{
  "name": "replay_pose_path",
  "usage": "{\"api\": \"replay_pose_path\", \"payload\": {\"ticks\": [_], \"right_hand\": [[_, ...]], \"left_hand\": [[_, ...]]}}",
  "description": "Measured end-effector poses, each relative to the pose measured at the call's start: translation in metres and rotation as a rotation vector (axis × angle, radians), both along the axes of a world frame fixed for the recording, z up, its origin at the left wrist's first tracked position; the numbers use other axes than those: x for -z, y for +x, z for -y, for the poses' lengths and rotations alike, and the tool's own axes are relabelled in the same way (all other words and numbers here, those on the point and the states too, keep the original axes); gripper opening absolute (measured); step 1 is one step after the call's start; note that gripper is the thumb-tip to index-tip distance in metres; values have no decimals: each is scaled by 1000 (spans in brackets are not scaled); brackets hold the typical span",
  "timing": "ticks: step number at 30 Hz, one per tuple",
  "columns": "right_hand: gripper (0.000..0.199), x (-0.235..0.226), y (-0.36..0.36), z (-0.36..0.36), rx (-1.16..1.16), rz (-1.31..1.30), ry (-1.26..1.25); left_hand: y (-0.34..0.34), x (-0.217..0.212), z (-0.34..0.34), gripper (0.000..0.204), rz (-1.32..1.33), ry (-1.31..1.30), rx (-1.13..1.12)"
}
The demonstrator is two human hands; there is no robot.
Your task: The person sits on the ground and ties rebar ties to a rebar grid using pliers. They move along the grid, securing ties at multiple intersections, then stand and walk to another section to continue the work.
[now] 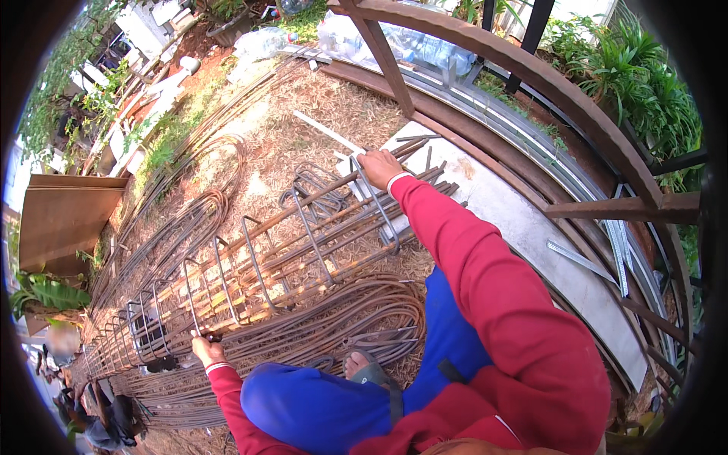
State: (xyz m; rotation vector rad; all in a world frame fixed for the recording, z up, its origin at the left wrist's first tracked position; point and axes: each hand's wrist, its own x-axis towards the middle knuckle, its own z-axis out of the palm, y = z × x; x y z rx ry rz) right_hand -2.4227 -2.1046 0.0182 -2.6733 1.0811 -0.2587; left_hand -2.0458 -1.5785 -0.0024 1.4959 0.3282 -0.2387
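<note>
A long rebar cage (250, 254), made of rusty lengthwise bars with square bent-wire stirrups around them, runs from the centre toward the far lower left. My right hand (379, 167) is closed on the upper corner of the end stirrup (371, 199), close to the bars' ends. Lower left, my left hand (206, 350) pinches the cage's near side, at the bottom corner of another stirrup (189, 296). Whether those fingers hold the stirrup or the bar beside it is hard to make out. The stirrups near the right hand stand wider apart than those at the far end.
Bundles of bent rebar (379, 303) lie by my sandalled foot (364, 369), with more coils (205, 205) beyond the cage. Loose stirrups (315, 189) rest on dry grass. At right are a pale slab (523, 258) and a curved brown metal frame (531, 57). Another person crouches far lower left.
</note>
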Motion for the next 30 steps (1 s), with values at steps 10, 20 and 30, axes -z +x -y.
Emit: {"api": "replay_pose_path", "payload": {"ticks": [10,20,30], "right_hand": [[9,18,-6,12,-110,69,-106],[9,25,-10,24,-180,153,-124],[29,39,-18,41,-162,90,-27]], "left_hand": [[-2,-2,3,35,-12,-94,-129],[-32,-21,19,33,-58,-122,-49],[-58,-41,40,36,57,-247,-142]]}}
